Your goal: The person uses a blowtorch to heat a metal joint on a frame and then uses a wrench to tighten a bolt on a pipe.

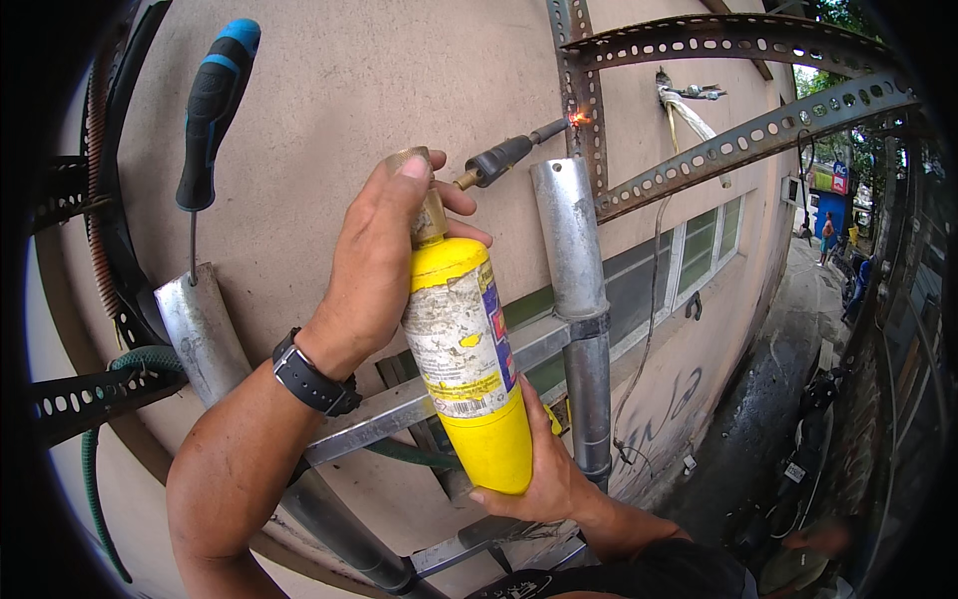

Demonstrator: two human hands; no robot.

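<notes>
My left hand [384,235], with a black watch on its wrist, grips the brass valve at the top of a gas torch. The torch's yellow canister [484,439] tilts slightly, its worn label turned toward me. My right hand [539,464] wraps around the canister's lower end. From the valve, the dark burner tube [499,160] points up and right. An orange glow [579,118] shows at its tip, against the rusty upright slotted angle bar [589,95]; whether the tip touches the bar I cannot tell.
A ladder's metal pipe rail [571,230] stands right, another [205,324] left, joined by a rung [389,409]. A black and blue screwdriver [215,115] stands in the left rail's top. Slotted brackets [738,150] jut from the pink wall [399,80]. Far below lies a street [748,429].
</notes>
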